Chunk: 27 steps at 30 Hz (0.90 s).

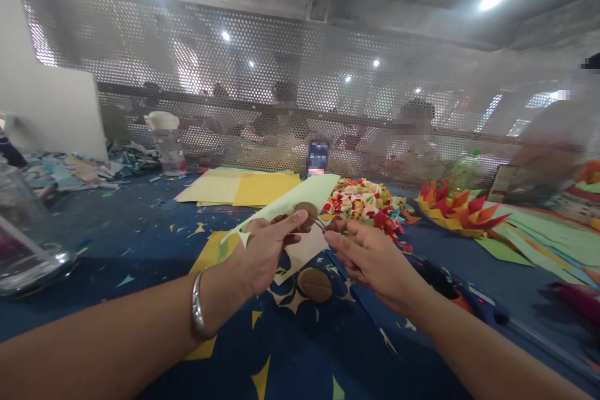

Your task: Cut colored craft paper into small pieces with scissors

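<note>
My left hand [272, 247] pinches a round brown paper disc [307, 214] between thumb and fingers. Light green paper [300, 190] slants up just behind that hand. My right hand [370, 256] is closed around a small metal tool [320, 224] with two thin prongs, whose tips meet the disc's right edge. Most of the tool is hidden by the fingers, so its kind is unclear. On the table below lie more brown discs [315, 284], among brown paper scraps [293, 301] with curved cut edges. A blue-handled tool with a metal tip [389, 344] lies under my right forearm.
Yellow sheets [267, 189] lie behind my hands. A pile of folded paper pieces [363, 200] and orange-red paper flowers [459, 209] stand to the right, near a blue glue gun [478, 300]. A clear container [32, 250] and a tumbler [166, 144] stand left. A phone [318, 157] leans upright behind.
</note>
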### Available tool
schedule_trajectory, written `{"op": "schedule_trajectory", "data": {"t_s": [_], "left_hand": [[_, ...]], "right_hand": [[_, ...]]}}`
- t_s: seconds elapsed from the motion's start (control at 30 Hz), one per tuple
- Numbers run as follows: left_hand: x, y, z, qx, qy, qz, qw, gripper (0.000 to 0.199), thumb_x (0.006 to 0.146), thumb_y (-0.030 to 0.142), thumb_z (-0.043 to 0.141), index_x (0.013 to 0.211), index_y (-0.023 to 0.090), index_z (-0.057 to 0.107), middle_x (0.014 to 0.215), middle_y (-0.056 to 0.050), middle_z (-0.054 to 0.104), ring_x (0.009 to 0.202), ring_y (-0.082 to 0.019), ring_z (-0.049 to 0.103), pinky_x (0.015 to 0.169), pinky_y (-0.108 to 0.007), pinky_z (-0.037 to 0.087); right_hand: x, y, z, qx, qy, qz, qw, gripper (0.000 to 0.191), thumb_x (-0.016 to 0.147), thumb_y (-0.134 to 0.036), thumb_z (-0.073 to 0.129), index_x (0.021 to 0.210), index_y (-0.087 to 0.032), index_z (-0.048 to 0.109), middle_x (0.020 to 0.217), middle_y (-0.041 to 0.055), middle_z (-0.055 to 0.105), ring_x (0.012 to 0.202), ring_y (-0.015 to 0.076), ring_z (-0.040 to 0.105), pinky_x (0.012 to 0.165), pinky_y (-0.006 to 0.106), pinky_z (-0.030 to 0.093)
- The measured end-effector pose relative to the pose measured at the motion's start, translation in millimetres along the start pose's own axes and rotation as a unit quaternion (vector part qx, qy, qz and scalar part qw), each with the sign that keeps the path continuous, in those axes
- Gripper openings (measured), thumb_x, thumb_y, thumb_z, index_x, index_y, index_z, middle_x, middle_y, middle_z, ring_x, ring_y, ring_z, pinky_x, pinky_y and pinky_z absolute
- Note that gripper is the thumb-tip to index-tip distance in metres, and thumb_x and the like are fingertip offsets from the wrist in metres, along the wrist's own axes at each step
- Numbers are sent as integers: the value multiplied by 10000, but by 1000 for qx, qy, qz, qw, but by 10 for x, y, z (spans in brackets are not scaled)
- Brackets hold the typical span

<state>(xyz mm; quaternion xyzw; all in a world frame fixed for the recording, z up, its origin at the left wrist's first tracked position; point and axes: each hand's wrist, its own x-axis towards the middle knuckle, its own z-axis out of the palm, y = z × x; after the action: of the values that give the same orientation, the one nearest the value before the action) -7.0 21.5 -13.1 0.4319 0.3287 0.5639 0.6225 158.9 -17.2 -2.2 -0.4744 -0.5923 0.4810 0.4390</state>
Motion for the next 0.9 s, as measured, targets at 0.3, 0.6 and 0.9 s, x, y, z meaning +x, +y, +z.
{"op": "schedule_trajectory", "data": {"t_s": [0.3, 0.6, 0.9], "left_hand": [[-32, 41, 36, -61, -13, -8, 998, 175, 656, 268, 782, 764, 143, 723, 817, -42, 672, 784, -133, 587, 680, -230, 419], [-119, 28, 102, -75, -42, -40, 995, 159, 674, 260, 773, 747, 132, 711, 843, -65, 663, 807, -157, 576, 705, -253, 409], [-133, 5, 99, -36, -14, -36, 999, 164, 689, 311, 756, 802, 194, 739, 922, -36, 690, 900, -161, 580, 769, -242, 413]], "right_hand": [[-31, -13, 38, 11, 1, -23, 1000, 272, 908, -466, 498, 890, -196, 523, 506, -94, 414, 313, 28, 295, 278, 138, 199], [-56, 9, 103, 31, -8, -55, 998, 300, 938, -446, 460, 756, -208, 440, 524, -98, 418, 328, 33, 295, 283, 138, 228], [-51, 15, 145, 53, -6, -68, 996, 266, 949, -429, 445, 794, -212, 458, 517, -105, 400, 319, 36, 278, 281, 139, 236]]}}
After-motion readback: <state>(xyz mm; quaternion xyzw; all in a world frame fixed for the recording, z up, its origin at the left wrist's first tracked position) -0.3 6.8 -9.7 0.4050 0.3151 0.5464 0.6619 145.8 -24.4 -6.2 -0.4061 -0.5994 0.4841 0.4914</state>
